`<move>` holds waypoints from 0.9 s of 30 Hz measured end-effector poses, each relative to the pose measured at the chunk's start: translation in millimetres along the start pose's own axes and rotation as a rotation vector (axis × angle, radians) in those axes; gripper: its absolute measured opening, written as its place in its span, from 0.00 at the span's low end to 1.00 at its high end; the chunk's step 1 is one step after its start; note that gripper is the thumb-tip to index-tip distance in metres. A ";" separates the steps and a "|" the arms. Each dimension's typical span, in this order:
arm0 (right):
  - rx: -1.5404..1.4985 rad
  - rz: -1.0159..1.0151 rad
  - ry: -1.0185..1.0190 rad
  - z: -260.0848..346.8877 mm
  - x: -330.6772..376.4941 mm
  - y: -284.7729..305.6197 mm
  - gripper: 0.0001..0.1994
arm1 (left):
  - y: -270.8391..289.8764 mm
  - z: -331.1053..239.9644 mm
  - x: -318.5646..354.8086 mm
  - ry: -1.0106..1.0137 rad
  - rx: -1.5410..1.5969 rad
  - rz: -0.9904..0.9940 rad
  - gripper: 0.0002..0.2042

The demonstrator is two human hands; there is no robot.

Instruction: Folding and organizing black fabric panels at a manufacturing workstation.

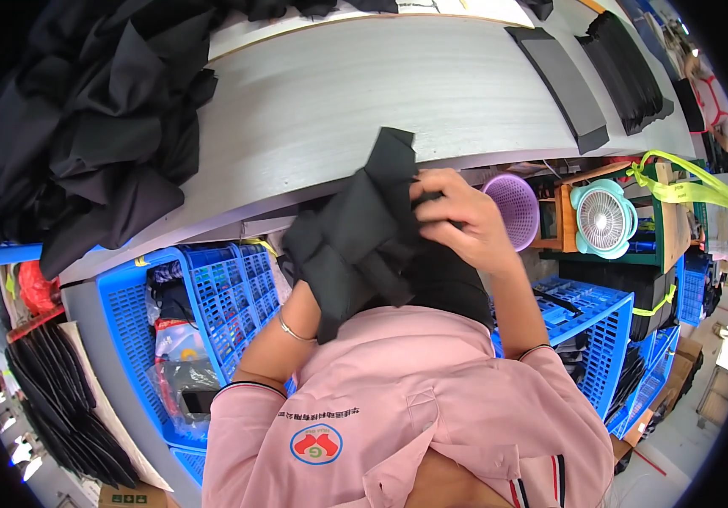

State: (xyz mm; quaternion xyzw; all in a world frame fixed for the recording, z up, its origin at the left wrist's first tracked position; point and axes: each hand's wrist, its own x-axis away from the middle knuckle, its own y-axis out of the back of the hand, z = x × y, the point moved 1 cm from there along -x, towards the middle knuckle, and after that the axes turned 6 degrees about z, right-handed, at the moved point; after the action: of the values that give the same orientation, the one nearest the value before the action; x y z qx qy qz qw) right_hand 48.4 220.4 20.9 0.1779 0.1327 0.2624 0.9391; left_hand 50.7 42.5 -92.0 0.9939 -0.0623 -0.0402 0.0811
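A piece of black fabric [351,224] is held up in front of my body, just off the table's near edge. It looks folded, with a stiff-looking flap sticking up at its top. My right hand [461,216] has its fingers bent and closed on the fabric's right edge. The fabric drapes over my left hand and hides its fingers; only the wrist, with a bracelet [295,332], comes out below it.
A big heap of black fabric [118,110] covers the left of the grey table [339,93]. Dark stacked strips [626,72] and a grey panel [559,85] lie at its right. Blue crates [220,296], a purple basket [512,212] and a small fan [603,218] sit below the table.
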 end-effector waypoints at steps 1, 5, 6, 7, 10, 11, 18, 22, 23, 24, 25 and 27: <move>-0.140 0.055 0.150 -3.8 3.3 14.5 0.05 | 19.7 4.4 19.4 0.003 0.008 0.028 0.21; -0.175 0.133 0.236 -7.2 -9.0 50.6 0.12 | 69.8 17.5 13.7 0.019 0.019 0.048 0.20; -0.085 0.088 0.261 -7.0 -20.9 56.6 0.11 | 80.3 20.3 8.9 0.023 0.020 0.049 0.20; 0.003 0.044 0.287 -7.4 -35.0 63.0 0.11 | 84.6 22.1 4.8 0.028 0.021 0.048 0.20; 0.153 -0.108 0.222 -15.6 -82.4 83.2 0.10 | 68.5 19.2 -11.4 0.021 0.032 0.066 0.20; 0.105 -0.184 0.167 -21.8 -97.4 88.8 0.11 | 67.5 3.4 -17.2 0.024 0.037 0.081 0.19; 0.129 -0.703 -0.029 -62.0 -80.4 63.7 0.10 | 67.7 -65.3 2.5 0.102 0.352 -0.369 0.11; -0.372 -0.588 -0.170 -61.4 -48.1 8.5 0.12 | 83.5 -66.1 -47.3 -0.004 0.315 -0.546 0.13; -0.535 -0.518 -0.227 -59.5 -50.9 -3.0 0.13 | 85.5 -66.2 -60.1 -0.074 0.429 -0.517 0.14; -0.541 -0.519 -0.224 -56.3 -55.4 -7.0 0.13 | 88.0 -62.7 -70.3 -0.075 0.423 -0.516 0.14; -0.736 -0.438 -0.262 -52.7 -60.2 -8.3 0.15 | 86.3 -58.5 -82.3 0.024 0.610 -0.350 0.16; -0.929 -0.360 -0.292 -55.3 -64.4 -4.4 0.17 | 83.1 -54.0 -90.8 0.123 0.788 -0.169 0.17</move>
State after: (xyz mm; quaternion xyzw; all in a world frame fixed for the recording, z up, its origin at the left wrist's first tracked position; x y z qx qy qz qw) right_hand -21.9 196.7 -20.7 -0.2486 -0.1017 0.1005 0.9580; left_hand -44.1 -18.6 -18.7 0.9511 0.0139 0.0397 -0.3060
